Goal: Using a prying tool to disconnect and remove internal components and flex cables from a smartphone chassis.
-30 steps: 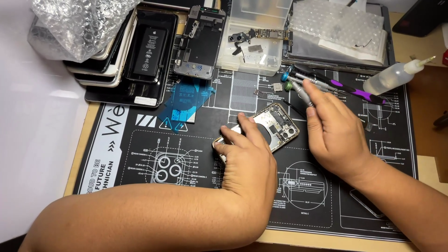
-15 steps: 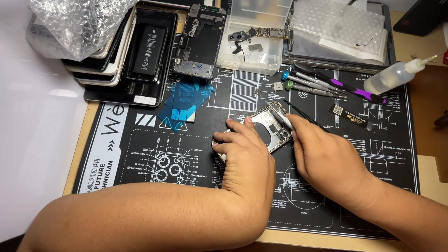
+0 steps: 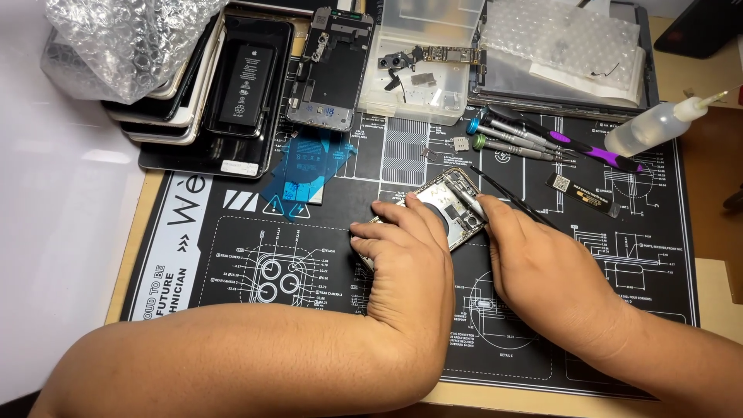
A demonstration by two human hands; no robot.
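L hand (image 3: 406, 259) is covering most of the phone housing (image 3: 449, 203); R hand (image 3: 542, 267) is hiding the tool's (image 3: 472, 201) grip; tip too small to tell.

Black repair mat (image 3: 232, 255) covers the wooden table (image 3: 716, 271) — on it a phone housing (image 3: 449, 203), screwdrivers (image 3: 518, 141), blue film (image 3: 309, 166).

Opened phone housing (image 3: 446, 203) flat on mat, tilted.
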